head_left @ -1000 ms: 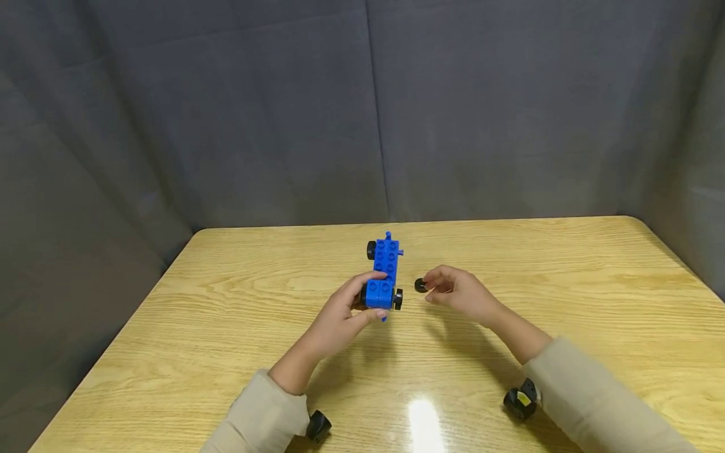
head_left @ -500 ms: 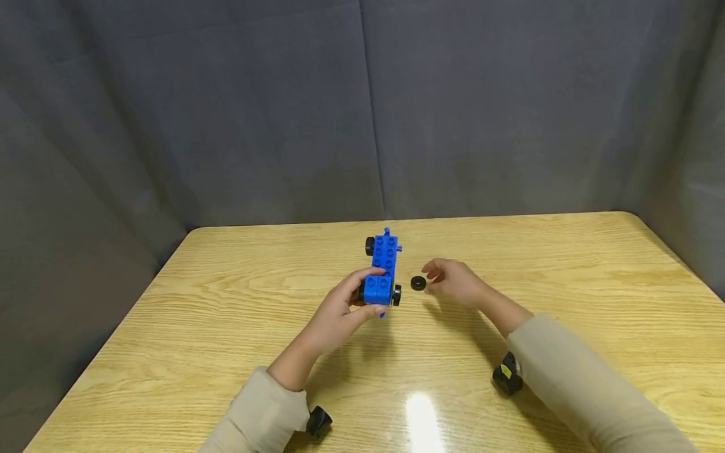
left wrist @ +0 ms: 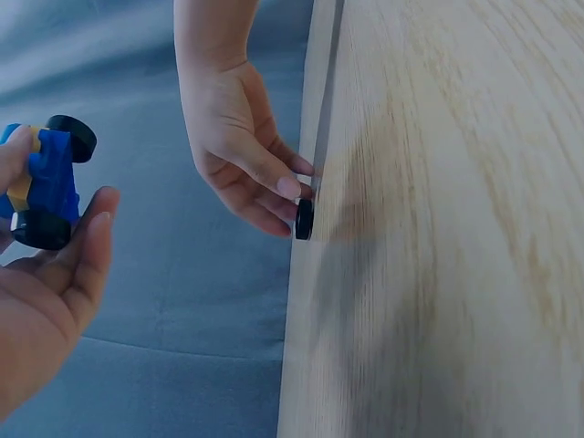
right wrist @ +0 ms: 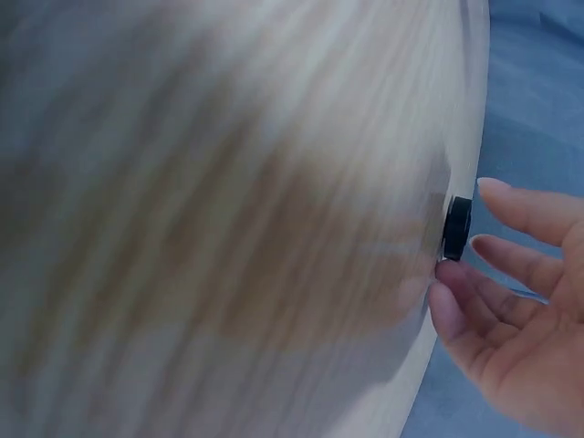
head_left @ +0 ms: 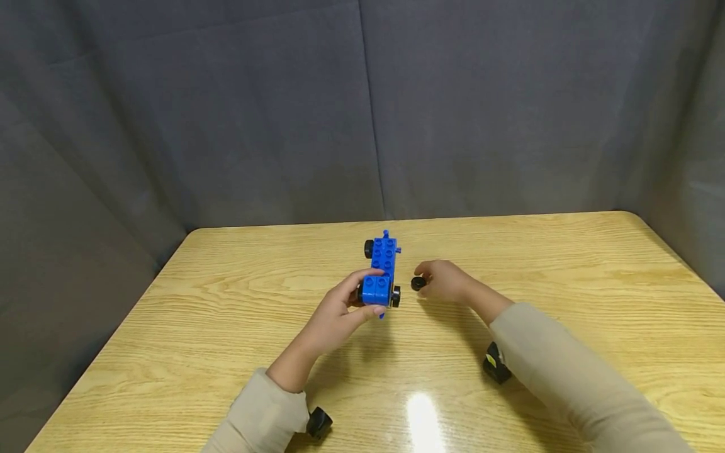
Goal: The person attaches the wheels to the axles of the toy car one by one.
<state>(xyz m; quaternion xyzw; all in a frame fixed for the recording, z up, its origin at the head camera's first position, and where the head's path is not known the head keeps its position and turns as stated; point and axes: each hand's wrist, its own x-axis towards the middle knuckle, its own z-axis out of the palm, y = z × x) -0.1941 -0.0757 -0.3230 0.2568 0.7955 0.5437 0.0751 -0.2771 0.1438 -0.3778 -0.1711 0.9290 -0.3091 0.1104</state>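
Note:
My left hand [head_left: 331, 321] grips a blue toy car [head_left: 384, 255] made of studded bricks, fingers and thumb around its near end. Black wheels [head_left: 369, 249] sit on its left side, and another is at the near right. The far right axle stub [head_left: 399, 250] is bare. Yellow parts show beneath the car [left wrist: 46, 187] in the left wrist view. Just right of it, a loose black wheel [head_left: 418, 284] lies flat on the table. My right hand [head_left: 447, 281] surrounds this wheel with spread fingers; in the right wrist view the thumb and index tips stand slightly apart from the wheel [right wrist: 457, 228].
The wooden table [head_left: 226, 283] has rounded far corners. A grey curtain [head_left: 283, 113] hangs behind it and along both sides. Black wrist cameras [head_left: 320, 423] are strapped below the sleeves.
My right hand has shifted left, bringing its fingers around the loose wheel. The left hand and the toy car stay nearly in place.

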